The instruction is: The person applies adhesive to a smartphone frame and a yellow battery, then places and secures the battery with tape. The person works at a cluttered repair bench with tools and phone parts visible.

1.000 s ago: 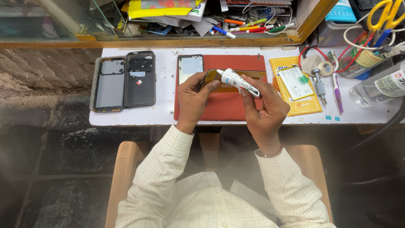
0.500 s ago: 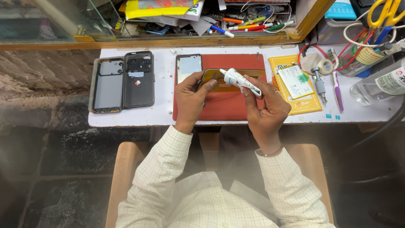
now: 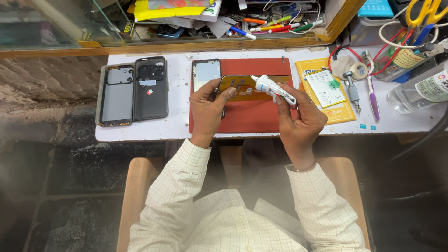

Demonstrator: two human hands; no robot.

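Small white worktable (image 3: 140, 130) here, pushed up against a glass-fronted counter with a wooden edge (image 3: 186, 46); behind the glass is a jumble of pens, markers and papers (image 3: 261, 23). The floor below looks like rough dark stone, and the person sits on a plain wooden stool (image 3: 140, 186).

In the middle of the table lies a red work mat (image 3: 247, 116). The left hand (image 3: 207, 109) is clamped around the near end of a phone part with a gold-coloured inner face (image 3: 238, 86), holding it just above the mat, thumb on top. The right hand (image 3: 301, 116) grips a small white glue tube (image 3: 273, 88) between thumb and fingers, nozzle pointing left at the top edge of the gold part. I can't quite tell if the tip actually touches it; it's too small in this view.

A phone with a pale screen (image 3: 206, 72) lies at the mat's top left corner. Farther left, well apart from the hands, are two opened phone pieces side by side: a grey frame (image 3: 114, 95) and a black back shell (image 3: 150, 88).

To the right there's a yellow packet (image 3: 340, 112) with a white battery (image 3: 325, 87) on it, a screwdriver (image 3: 351, 88), a purple toothbrush (image 3: 373, 100), a tape roll (image 3: 358, 70) and a clear bottle (image 3: 420, 91).
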